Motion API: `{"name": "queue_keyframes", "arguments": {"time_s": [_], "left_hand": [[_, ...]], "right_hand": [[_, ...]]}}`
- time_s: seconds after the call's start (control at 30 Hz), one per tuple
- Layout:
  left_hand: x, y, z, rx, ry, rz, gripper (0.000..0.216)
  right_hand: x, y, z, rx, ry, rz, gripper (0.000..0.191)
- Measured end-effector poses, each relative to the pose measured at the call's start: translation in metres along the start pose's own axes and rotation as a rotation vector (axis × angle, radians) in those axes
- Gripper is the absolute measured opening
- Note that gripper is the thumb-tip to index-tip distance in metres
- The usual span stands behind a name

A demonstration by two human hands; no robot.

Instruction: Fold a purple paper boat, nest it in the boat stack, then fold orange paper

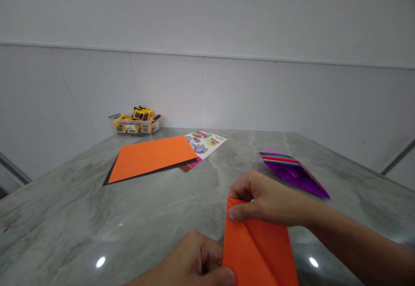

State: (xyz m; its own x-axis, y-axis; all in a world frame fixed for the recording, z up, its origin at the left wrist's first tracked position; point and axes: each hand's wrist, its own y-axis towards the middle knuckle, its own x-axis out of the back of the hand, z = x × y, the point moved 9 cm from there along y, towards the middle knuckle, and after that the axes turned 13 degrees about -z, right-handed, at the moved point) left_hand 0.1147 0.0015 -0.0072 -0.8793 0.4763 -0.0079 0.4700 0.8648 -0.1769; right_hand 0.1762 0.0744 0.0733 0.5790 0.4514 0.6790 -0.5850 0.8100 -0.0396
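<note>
A folded orange paper stands at the near edge of the grey marble table, with a diagonal crease across it. My right hand pinches its top left corner between thumb and fingers. My left hand is closed on the paper's lower left edge, thumb on the front face.
A flat orange sheet lies on darker sheets at the middle left, next to a printed instruction leaflet. A purple folded stack of coloured papers lies at the right. A clear box of yellow toy trucks stands by the white wall.
</note>
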Motion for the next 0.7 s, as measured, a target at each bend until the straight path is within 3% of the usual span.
{"name": "queue_keyframes", "arguments": {"time_s": [0.23,0.33,0.47,0.57,0.7], "left_hand": [[-0.001,-0.003,-0.009,0.041,0.023,0.007,0.044],[0.004,-0.002,-0.002,0.087,0.01,-0.018,0.039],[0.007,0.002,0.012,0.112,-0.028,-0.007,0.039],[0.012,0.006,0.016,0.149,-0.095,-0.071,0.038],[0.02,0.01,0.016,0.202,-0.254,-0.219,0.03]], "right_hand": [[-0.002,0.002,-0.004,0.008,0.009,-0.114,0.024],[0.001,0.003,-0.005,0.036,-0.039,-0.191,0.028],[0.0,0.007,-0.009,0.057,-0.071,-0.199,0.03],[0.0,0.011,-0.011,0.078,-0.133,-0.221,0.03],[0.008,0.007,0.0,0.21,-0.265,-0.462,0.019]]}}
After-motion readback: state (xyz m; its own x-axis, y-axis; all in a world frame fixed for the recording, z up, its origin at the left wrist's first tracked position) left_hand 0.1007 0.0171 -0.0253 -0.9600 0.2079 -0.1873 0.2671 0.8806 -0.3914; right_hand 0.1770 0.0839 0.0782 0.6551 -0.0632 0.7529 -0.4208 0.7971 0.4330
